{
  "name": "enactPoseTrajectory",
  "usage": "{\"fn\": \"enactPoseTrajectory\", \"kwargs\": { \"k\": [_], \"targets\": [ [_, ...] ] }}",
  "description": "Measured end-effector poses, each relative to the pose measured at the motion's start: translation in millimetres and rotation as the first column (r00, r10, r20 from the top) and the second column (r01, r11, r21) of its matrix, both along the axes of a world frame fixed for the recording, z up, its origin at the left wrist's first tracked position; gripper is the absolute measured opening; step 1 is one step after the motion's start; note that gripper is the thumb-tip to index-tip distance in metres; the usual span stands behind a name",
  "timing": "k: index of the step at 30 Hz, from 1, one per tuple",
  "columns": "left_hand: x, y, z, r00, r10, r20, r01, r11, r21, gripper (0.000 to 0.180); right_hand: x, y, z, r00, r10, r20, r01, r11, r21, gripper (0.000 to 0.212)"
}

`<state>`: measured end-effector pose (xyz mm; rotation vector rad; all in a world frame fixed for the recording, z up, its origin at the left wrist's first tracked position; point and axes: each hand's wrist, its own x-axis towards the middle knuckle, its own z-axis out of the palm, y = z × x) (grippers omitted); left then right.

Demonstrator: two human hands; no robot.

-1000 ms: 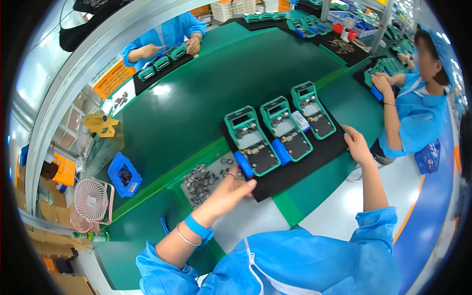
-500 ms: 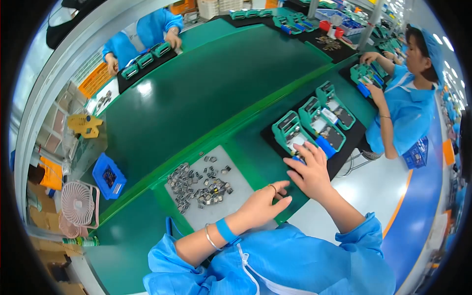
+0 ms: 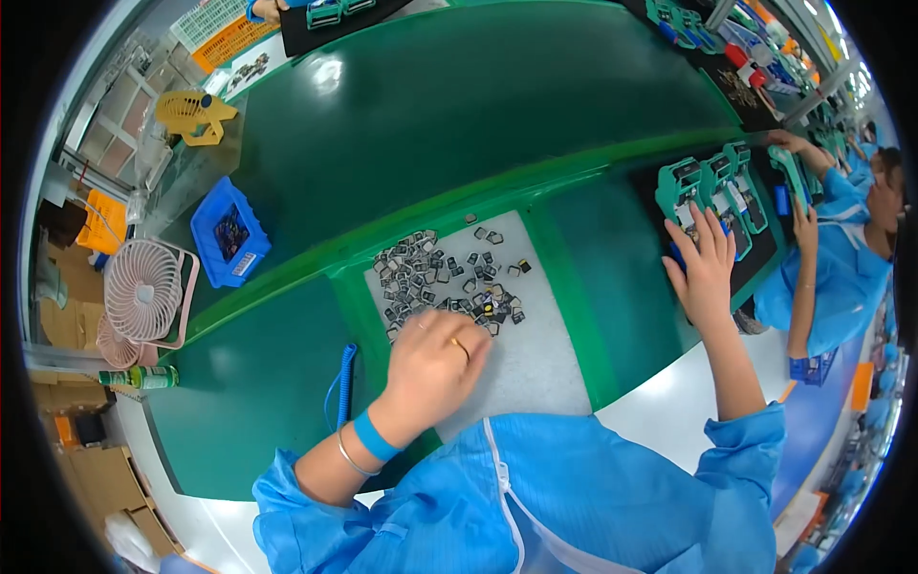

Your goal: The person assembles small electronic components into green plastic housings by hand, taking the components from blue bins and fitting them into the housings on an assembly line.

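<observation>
A grey-white mat (image 3: 545, 354) carries a heap of small square grey-and-black parts (image 3: 421, 268). My left hand (image 3: 438, 368), with a ring, a bangle and a blue wrist strap, is at the near edge of the heap. Its fingers curl downward and its fingertips are hidden, so anything pinched there does not show. To the right, green plastic housings (image 3: 680, 182) stand in a row on a black mat (image 3: 650, 196). My right hand (image 3: 706, 268) lies over the nearest housing, fingers spread and apart, partly covering it.
A blue bin (image 3: 228, 273) of small parts, a pink fan (image 3: 143, 292), a yellow fan (image 3: 191, 117) and a green tube (image 3: 143, 377) are at the left. A blue coiled cord (image 3: 346, 373) lies beside my left forearm. A co-worker (image 3: 832, 277) handles a green housing at right.
My left hand has moved left from beside the housings to the heap, its fingers now curled. My right hand stays over the nearest housing. The view has turned toward the mat.
</observation>
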<state>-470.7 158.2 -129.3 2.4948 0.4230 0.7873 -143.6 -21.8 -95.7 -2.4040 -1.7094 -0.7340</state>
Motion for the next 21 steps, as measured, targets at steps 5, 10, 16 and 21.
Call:
{"fn": "enactPoseTrajectory", "kwargs": {
  "k": [5,10,16,21],
  "targets": [
    [19.0,19.3,1.7,0.982,0.152,-0.116,-0.146,0.988,0.057,0.020,-72.6,63.0,-15.4,0.753,0.362,-0.549,-0.333,0.930,0.157,0.022],
    [29.6,21.7,-0.2,0.962,0.152,-0.229,-0.158,0.987,-0.008,0.024,-99.4,102.3,-24.9,0.647,0.350,-0.677,-0.404,0.911,0.086,0.018],
    [32.2,30.5,-3.7,0.967,0.051,-0.251,-0.079,0.992,-0.100,0.015,-95.1,111.3,-29.7,0.682,0.453,-0.575,-0.513,0.856,0.066,0.013],
    [26.2,37.6,-3.2,0.977,0.099,-0.189,-0.130,0.978,-0.162,0.013,-103.0,108.4,-25.7,0.432,0.181,-0.884,-0.210,0.973,0.097,0.011]
  ]
}}
